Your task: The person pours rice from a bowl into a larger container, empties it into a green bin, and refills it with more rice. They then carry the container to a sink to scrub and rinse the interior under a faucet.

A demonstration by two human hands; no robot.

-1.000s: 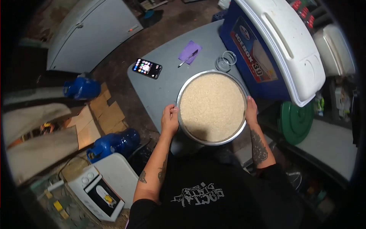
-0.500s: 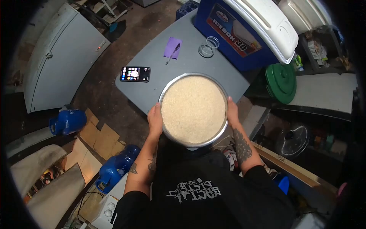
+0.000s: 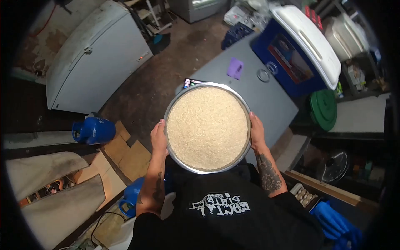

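Note:
A round metal basin point(image 3: 208, 171) full of pale, uncooked rice point(image 3: 207, 127) is held level in front of my body. My left hand point(image 3: 159, 137) grips its left side and my right hand point(image 3: 257, 130) its right side, thumbs near the rim. The fingers under the basin are mostly hidden. Beyond the far rim, a phone point(image 3: 191, 82) with a lit screen is partly covered from view. Farther back on the grey table point(image 3: 275, 112) lie a purple paper point(image 3: 236, 68) and two clear round containers point(image 3: 263, 75).
A blue icebox point(image 3: 266, 52) with a white lid stands at the table's far right, and a green lid point(image 3: 323, 110) is beside it. On the left are a large grey chest freezer point(image 3: 98, 62), a blue gas cylinder point(image 3: 98, 130) and flattened cardboard point(image 3: 131, 158) on the floor.
The basin looks larger, closer to the camera, and has shifted slightly left and away from the table. It now hides part of the phone. The table and icebox sit farther right in view.

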